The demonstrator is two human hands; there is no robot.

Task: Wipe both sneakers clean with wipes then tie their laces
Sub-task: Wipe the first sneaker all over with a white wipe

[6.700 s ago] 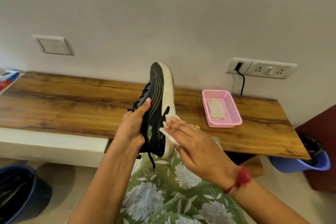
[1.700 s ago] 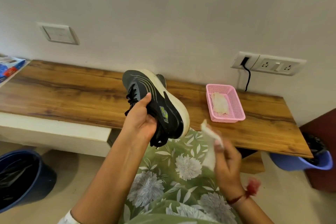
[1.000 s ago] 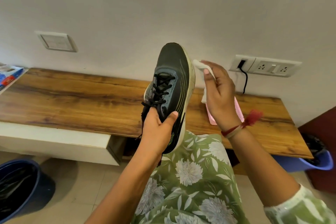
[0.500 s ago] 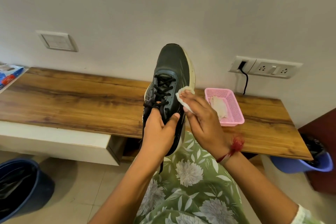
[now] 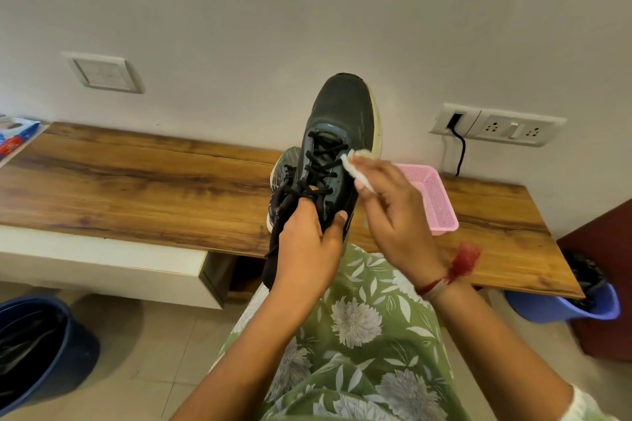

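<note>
- Gripping the black sneaker near its heel, left hand curls tight, toe pointing up.
- Right hand pinches a white wipe, pressing it beside the laces.

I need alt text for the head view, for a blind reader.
A person's left hand holds a black sneaker toe-up while the right hand holds a white wipe against it beside the laces. Behind are a wooden bench and a pink basket.
</note>
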